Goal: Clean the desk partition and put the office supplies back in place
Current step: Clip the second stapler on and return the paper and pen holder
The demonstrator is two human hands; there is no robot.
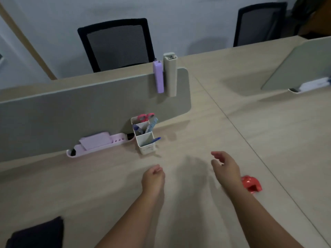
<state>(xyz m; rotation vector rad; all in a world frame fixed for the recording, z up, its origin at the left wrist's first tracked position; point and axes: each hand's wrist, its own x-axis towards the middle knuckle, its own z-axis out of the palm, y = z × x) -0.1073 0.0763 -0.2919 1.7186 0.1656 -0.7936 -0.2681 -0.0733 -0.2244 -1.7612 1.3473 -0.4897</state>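
A grey desk partition (80,108) stands across the wooden desk (206,126). A white pen holder (146,146) with pink scissors, a ruler and blue pens sits in front of it. A pink tray (107,143) holding a pale purple pad lies along the partition's base. A purple holder (158,76) and a grey holder (170,74) hang on the partition's top edge. My left hand (153,178) hovers over the desk with fingers curled, holding nothing. My right hand (225,166) is open, empty, just left of a red object (251,184).
A dark cloth (37,233) lies at the desk's near left corner. Two black mesh chairs (116,43) (259,24) stand behind the desk. A second grey partition (302,63) with a white tray (311,85) stands at the right.
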